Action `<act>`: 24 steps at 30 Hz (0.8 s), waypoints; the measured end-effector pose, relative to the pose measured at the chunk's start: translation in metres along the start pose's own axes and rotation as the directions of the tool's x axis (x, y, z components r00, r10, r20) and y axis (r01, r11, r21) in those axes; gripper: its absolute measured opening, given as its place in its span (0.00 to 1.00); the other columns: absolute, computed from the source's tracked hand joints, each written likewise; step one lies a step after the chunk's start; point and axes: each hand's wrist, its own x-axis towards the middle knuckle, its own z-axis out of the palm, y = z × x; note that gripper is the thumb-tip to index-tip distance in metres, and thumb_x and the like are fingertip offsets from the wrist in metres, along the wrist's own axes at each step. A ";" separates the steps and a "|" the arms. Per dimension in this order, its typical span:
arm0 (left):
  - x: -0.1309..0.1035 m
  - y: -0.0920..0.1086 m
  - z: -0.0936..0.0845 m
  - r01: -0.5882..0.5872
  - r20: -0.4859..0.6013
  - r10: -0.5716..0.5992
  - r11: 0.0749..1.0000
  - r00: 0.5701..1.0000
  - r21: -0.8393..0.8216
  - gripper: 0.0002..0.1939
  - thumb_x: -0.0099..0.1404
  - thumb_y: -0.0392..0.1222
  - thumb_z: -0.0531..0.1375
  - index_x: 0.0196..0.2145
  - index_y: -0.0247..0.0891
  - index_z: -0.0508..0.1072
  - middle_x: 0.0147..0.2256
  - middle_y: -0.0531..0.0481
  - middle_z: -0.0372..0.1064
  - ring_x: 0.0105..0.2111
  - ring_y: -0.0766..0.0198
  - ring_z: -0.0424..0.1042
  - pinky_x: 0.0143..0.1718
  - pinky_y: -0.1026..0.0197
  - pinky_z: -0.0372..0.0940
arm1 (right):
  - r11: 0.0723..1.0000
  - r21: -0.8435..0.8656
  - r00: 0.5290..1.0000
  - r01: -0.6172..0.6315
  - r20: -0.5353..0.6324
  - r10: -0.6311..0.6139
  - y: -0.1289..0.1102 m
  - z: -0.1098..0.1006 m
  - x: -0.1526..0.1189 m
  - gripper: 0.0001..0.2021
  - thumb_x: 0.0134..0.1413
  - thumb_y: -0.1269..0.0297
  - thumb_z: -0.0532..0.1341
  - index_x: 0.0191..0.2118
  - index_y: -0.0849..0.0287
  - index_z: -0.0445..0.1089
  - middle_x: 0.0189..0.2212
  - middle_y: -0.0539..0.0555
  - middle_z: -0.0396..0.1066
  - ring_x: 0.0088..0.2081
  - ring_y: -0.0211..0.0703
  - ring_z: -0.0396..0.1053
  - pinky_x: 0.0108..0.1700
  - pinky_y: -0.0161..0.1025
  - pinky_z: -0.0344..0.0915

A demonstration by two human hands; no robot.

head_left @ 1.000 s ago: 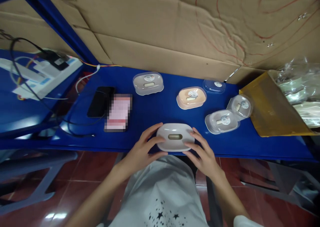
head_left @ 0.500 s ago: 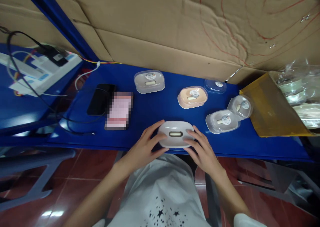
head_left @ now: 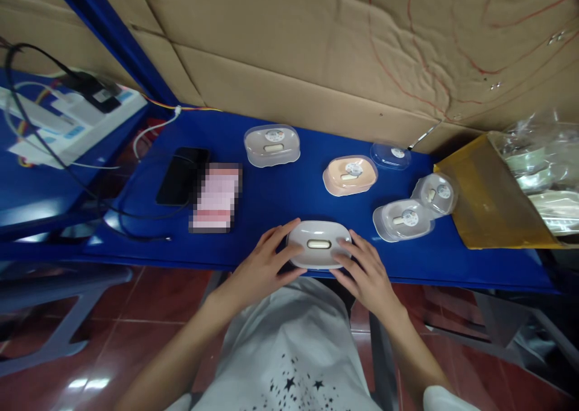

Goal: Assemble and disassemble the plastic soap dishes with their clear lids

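Observation:
A glossy, pale grey oval dish, shaped like a soap dish (head_left: 319,256), is held at the table's front edge. In its centre is a slot with a cream-coloured bar in it. My left hand (head_left: 268,259) grips the left end, fingers curled over the rim and onto the surface. On the opposite end, my right hand (head_left: 364,262) closes the same way. The dish's underside is hidden. Beyond it sit similar dishes with clear covers and round stickers: a peach one (head_left: 346,181), a grey one (head_left: 268,152) further back, and a grey one (head_left: 397,225) to the right.
A smaller covered dish (head_left: 435,195) touches the right grey one. Behind lies a clear lid (head_left: 383,156). An open cardboard box (head_left: 493,200) with plastic-wrapped items stands right. Leftward are a phone with a blurred screen (head_left: 216,197), a black phone (head_left: 178,178), cables and a power strip (head_left: 85,133).
The view has shifted slightly. Both hands keep their hold on the grey dish, and the other dishes stay where they were.

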 end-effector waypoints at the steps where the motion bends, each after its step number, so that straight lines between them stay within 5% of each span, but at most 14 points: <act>1: -0.001 0.000 0.001 -0.006 0.000 0.006 1.000 1.000 0.015 0.14 0.74 0.41 0.66 0.55 0.41 0.70 0.72 0.33 0.56 0.69 0.42 0.66 0.64 0.36 0.70 | 1.000 -0.006 1.000 0.001 -0.001 -0.001 -0.002 0.002 -0.001 0.17 0.68 0.67 0.68 0.60 0.54 0.72 0.60 0.62 0.77 0.73 0.62 0.62 0.65 0.63 0.72; 5: -0.002 -0.002 0.002 0.000 0.017 -0.001 0.999 1.000 0.035 0.15 0.75 0.42 0.65 0.56 0.42 0.69 0.72 0.33 0.56 0.69 0.41 0.65 0.64 0.35 0.70 | 1.000 -0.010 0.999 -0.002 0.053 0.002 -0.007 -0.009 0.000 0.19 0.69 0.64 0.67 0.63 0.53 0.71 0.64 0.60 0.75 0.74 0.61 0.61 0.68 0.65 0.70; 8: -0.002 0.000 0.001 0.042 0.027 -0.043 0.999 0.999 0.015 0.15 0.75 0.44 0.65 0.55 0.43 0.70 0.74 0.36 0.53 0.70 0.40 0.63 0.65 0.34 0.69 | 0.999 -0.043 0.998 -0.011 0.063 0.014 0.016 -0.044 0.014 0.23 0.71 0.62 0.65 0.67 0.49 0.69 0.66 0.57 0.73 0.72 0.60 0.64 0.68 0.65 0.68; 12: -0.001 0.003 -0.002 0.100 0.018 -0.100 0.995 0.995 -0.029 0.19 0.74 0.45 0.67 0.59 0.45 0.70 0.75 0.39 0.50 0.71 0.39 0.61 0.67 0.34 0.68 | 0.964 -0.148 0.969 -0.222 -0.142 0.201 0.116 -0.096 0.061 0.20 0.73 0.66 0.60 0.65 0.49 0.71 0.63 0.57 0.75 0.68 0.59 0.69 0.70 0.66 0.63; 14: 0.000 0.003 -0.002 0.103 -0.001 -0.103 0.992 0.995 -0.069 0.21 0.73 0.44 0.67 0.61 0.46 0.69 0.74 0.39 0.52 0.71 0.41 0.62 0.68 0.35 0.67 | 0.923 -0.190 0.939 -0.335 0.016 0.344 0.181 -0.107 0.090 0.19 0.73 0.64 0.58 0.65 0.53 0.71 0.64 0.60 0.74 0.69 0.61 0.67 0.70 0.66 0.61; 15: 0.000 0.003 -0.002 0.102 -0.011 -0.103 0.991 0.995 -0.087 0.22 0.73 0.43 0.67 0.61 0.47 0.69 0.74 0.39 0.53 0.71 0.42 0.62 0.68 0.36 0.68 | 0.901 -0.210 0.900 -0.379 0.141 0.412 0.211 -0.107 0.103 0.22 0.71 0.64 0.59 0.67 0.55 0.69 0.67 0.63 0.70 0.71 0.61 0.64 0.71 0.66 0.58; 18: 0.000 0.002 -0.002 0.100 -0.028 -0.103 0.990 0.994 -0.103 0.23 0.73 0.43 0.67 0.62 0.48 0.68 0.73 0.39 0.55 0.70 0.44 0.64 0.66 0.36 0.69 | 0.883 -0.213 0.842 -0.419 0.272 0.465 0.275 -0.092 0.133 0.31 0.58 0.59 0.71 0.66 0.59 0.69 0.67 0.68 0.67 0.71 0.68 0.62 0.71 0.67 0.58; 21: 0.000 0.002 -0.001 0.113 -0.031 -0.116 0.990 0.993 -0.085 0.22 0.73 0.43 0.66 0.61 0.48 0.68 0.71 0.39 0.56 0.69 0.45 0.65 0.65 0.37 0.71 | 0.872 -0.200 0.810 -0.447 0.323 0.489 0.298 -0.073 0.143 0.36 0.44 0.56 0.79 0.59 0.58 0.72 0.59 0.66 0.72 0.64 0.68 0.69 0.65 0.65 0.66; 24: 0.002 0.003 0.000 0.135 -0.028 -0.137 0.989 0.990 -0.062 0.20 0.74 0.44 0.66 0.60 0.48 0.68 0.70 0.40 0.58 0.68 0.45 0.66 0.65 0.37 0.70 | 0.861 -0.190 0.788 -0.471 0.347 0.508 0.298 -0.062 0.142 0.35 0.40 0.55 0.80 0.54 0.59 0.72 0.55 0.64 0.71 0.57 0.63 0.73 0.62 0.60 0.71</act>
